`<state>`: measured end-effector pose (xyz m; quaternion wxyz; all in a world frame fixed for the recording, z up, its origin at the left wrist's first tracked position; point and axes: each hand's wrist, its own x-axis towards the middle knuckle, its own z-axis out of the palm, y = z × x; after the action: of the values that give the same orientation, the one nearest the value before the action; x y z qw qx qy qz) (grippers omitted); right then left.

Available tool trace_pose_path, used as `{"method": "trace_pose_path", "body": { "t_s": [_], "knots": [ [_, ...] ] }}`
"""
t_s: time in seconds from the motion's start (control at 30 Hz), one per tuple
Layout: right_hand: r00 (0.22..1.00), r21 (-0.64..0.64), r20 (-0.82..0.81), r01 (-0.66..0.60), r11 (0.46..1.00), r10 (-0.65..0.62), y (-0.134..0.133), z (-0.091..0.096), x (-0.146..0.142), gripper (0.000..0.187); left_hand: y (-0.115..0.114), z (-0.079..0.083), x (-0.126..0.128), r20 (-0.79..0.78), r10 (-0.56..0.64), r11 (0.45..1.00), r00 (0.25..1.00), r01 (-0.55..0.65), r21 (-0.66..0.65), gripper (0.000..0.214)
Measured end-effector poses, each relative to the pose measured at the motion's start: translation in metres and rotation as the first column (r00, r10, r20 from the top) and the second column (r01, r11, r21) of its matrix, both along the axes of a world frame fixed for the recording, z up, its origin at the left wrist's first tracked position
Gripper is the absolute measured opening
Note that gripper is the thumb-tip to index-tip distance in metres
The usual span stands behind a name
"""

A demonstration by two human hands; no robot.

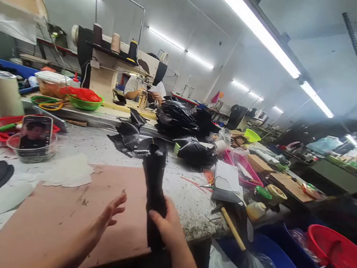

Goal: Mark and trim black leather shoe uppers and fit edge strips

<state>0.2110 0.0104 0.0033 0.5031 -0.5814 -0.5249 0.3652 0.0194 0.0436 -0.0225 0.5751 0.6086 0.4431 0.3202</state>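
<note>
My right hand (168,226) is wrapped round a long black leather piece (155,171), narrow in the middle and wider toward its far end, held over the right edge of a pink board (93,211). To its left, my left hand (108,217) hovers above the board with fingers apart and nothing in them. White cut sheets (70,171) lie on the board's far left corner. Beyond the held piece, black leather pieces (126,133) are strewn on the table. The lower end of the held piece is dark and hard to make out.
A sewing machine (103,73) stands behind the table, with a person (134,89) working beyond it. A phone (36,133) leans in a clear tub at left. A black leather heap (183,121), a wooden-handled tool (233,227) and a red basin (342,252) are to the right.
</note>
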Motion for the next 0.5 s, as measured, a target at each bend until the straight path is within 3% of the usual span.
{"method": "trace_pose_path", "body": {
  "t_s": [0.1,0.23,0.37,0.5],
  "knots": [
    [0.956,-0.053,0.238,0.189,0.980,-0.172,0.030,-0.007,0.072,0.052,0.012,-0.012,0.003,-0.113,0.038,0.999,0.993,-0.041,-0.023,0.076],
    [0.877,-0.120,0.449,0.251,0.961,-0.173,0.067,-0.025,0.144,0.036,0.013,-0.017,0.023,-0.188,-0.034,0.998,0.982,0.023,-0.059,0.062],
    [0.816,-0.121,0.552,0.284,0.951,-0.173,0.084,-0.037,0.169,0.027,0.017,-0.007,0.047,-0.202,-0.140,0.984,0.969,0.159,0.081,0.051],
    [0.770,-0.102,0.611,0.306,0.946,-0.183,0.089,-0.041,0.171,0.031,0.035,0.013,0.078,-0.321,-0.271,0.906,0.908,0.352,0.232,0.039]
  ]
}}
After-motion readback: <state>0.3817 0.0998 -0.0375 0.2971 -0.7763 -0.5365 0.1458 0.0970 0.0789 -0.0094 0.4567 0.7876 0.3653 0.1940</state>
